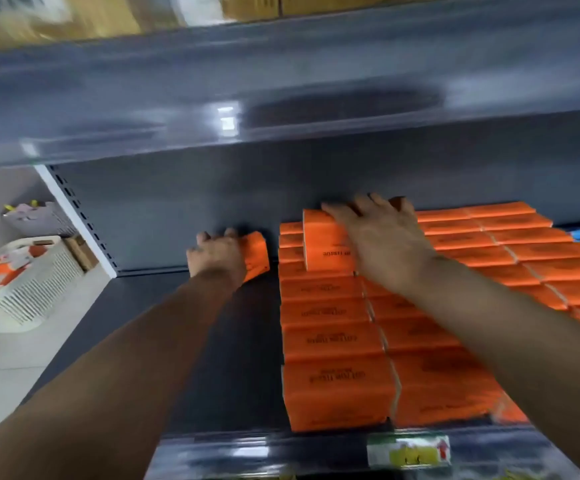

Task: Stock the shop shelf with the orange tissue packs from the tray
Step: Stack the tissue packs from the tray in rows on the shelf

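Gripping one orange tissue pack [256, 252] in my left hand [217, 254], fingers curled round it, above dark grey metal shelf [233, 341]. My right hand [382, 240], fingers spread, presses second pack [326, 251] atop glossy rectangular stocked rows [333, 341]; count unclear. One white slatted tray [35, 278] at left.

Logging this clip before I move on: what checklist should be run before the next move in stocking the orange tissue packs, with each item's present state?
1. Left hand grips its orange tissue pack: ok.
2. Bare shelf space left of the stocked rows for that pack: ok.
3. Right hand rests on the upper pack lying on the rows: ok.
4. Upper pack square with the rows below: cannot tell, the hand covers part of it.
5. White tray holds more packs: ok, orange shows inside.
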